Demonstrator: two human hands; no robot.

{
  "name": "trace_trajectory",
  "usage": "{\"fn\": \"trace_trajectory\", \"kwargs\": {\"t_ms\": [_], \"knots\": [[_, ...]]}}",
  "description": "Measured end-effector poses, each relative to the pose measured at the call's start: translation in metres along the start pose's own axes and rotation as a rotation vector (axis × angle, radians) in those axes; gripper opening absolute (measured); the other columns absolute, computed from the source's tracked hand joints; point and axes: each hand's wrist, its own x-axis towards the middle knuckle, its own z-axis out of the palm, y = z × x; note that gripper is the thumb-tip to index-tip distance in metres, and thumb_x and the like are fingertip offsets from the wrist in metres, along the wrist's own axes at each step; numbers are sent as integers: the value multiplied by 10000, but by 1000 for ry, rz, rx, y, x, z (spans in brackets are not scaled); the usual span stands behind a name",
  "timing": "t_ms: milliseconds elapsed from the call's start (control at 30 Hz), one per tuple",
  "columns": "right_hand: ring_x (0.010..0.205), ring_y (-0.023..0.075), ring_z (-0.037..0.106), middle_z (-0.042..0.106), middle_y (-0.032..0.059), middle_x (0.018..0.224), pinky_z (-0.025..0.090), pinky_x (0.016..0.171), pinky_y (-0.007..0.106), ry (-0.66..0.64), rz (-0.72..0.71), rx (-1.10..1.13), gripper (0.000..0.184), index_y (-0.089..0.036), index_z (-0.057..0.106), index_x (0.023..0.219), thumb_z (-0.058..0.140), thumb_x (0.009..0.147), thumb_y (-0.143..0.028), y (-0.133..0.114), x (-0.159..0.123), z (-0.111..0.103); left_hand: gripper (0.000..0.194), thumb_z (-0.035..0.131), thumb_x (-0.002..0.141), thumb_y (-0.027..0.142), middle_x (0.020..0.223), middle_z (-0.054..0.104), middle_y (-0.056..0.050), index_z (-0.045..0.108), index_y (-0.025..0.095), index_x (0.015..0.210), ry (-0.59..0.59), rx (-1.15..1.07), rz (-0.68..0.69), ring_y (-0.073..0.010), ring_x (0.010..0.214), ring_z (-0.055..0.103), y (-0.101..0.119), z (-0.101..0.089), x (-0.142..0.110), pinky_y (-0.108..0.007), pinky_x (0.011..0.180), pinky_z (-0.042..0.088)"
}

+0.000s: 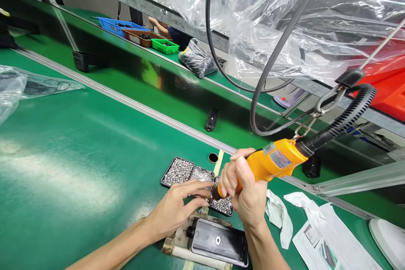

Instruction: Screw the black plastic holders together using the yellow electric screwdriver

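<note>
My right hand (245,190) is wrapped around a yellow electric screwdriver (274,160), which slants down to the left and hangs from a metal clip. At its dark nose, the thumb and fingers of my left hand (180,204) come together in a pinch; whatever they hold is too small to make out. Beneath both hands are trays of small metal parts: a left tray (179,171), a middle tray (202,174) and a right tray (223,206), partly covered by my fingers. Closer to me, a black rectangular device (220,242) lies in a worn, light-coloured fixture (179,249).
A small round black-centred piece (213,157) sits behind the trays. Crumpled white tissue (280,219) and a printed sheet (332,236) lie at right. Beyond a metal rail are another black device (211,119), coloured bins (164,45) and a person's arm (160,27). A cable (256,105) loops overhead.
</note>
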Motion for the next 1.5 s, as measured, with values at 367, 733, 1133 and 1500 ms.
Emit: {"fn": "trace_trajectory", "kwargs": {"t_ms": [367,733,1133,1500], "knots": [[371,56,378,423,-127,520,398,374,185,133,-121,-157,234,-232,543,914,716,939,-386,19,53,-26,283,586,1031,256,997,725,-52,642,238,1308,108,237,327,-192,901,656,-6,-5,-6,-343,819,545],[372,65,388,431,-124,523,393,367,209,215,-198,-186,273,-232,533,896,742,911,-407,78,88,-36,413,629,977,398,1088,741,-113,611,238,1357,-225,293,479,-292,977,642,17,-8,-9,-455,890,546],[376,66,398,444,-121,518,395,366,207,199,-173,-198,272,-229,529,892,746,911,-390,91,91,-40,467,476,1047,536,1000,738,-134,652,163,1267,-203,311,538,-272,925,633,13,-5,-8,-433,825,534],[371,66,405,451,-119,507,402,365,200,196,-180,-203,245,-225,547,880,740,918,-372,92,90,-40,476,458,1053,539,992,731,-120,670,127,1163,-176,312,574,-252,900,612,14,-3,-7,-408,794,522]]}}
